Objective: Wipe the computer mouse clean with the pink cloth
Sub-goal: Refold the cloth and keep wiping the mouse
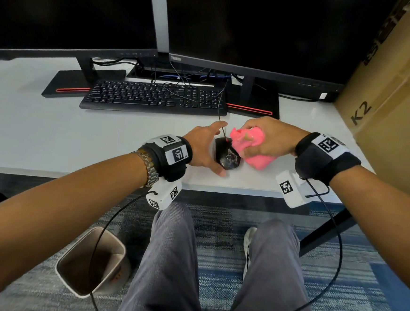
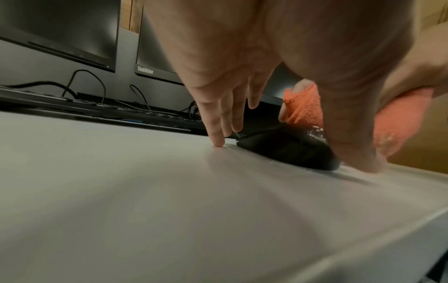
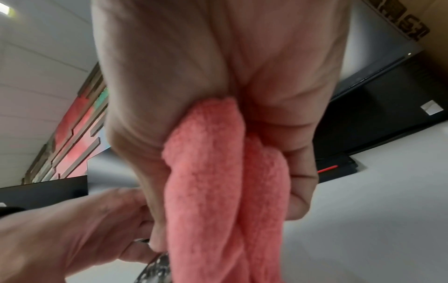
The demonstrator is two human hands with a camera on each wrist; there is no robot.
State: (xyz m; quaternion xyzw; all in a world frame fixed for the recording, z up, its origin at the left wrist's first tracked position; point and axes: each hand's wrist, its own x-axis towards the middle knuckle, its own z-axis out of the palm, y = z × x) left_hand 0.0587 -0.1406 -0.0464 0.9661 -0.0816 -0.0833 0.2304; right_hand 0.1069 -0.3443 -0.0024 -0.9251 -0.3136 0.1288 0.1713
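A black wired computer mouse [image 1: 226, 154] [image 2: 286, 151] lies on the white desk [image 1: 77, 140] near its front edge, its top glossy with specks. My left hand [image 1: 218, 148] brackets it from the left with straight fingers [image 2: 215, 134]. One fingertip touches the desk beside the mouse, and the thumb [image 2: 358, 149] is down at its near end. My right hand [image 1: 252, 141] grips the bunched pink cloth [image 1: 260, 161] [image 3: 206, 172] just right of the mouse. The cloth's left edge meets the mouse's right side.
A black keyboard [image 1: 154, 97] and two dark monitors [image 1: 258, 29] stand behind, and the mouse cable [image 1: 220, 107] runs back over the keyboard. A large cardboard box [image 1: 399, 109] fills the right side. A waste bin [image 1: 90, 261] sits on the carpet below.
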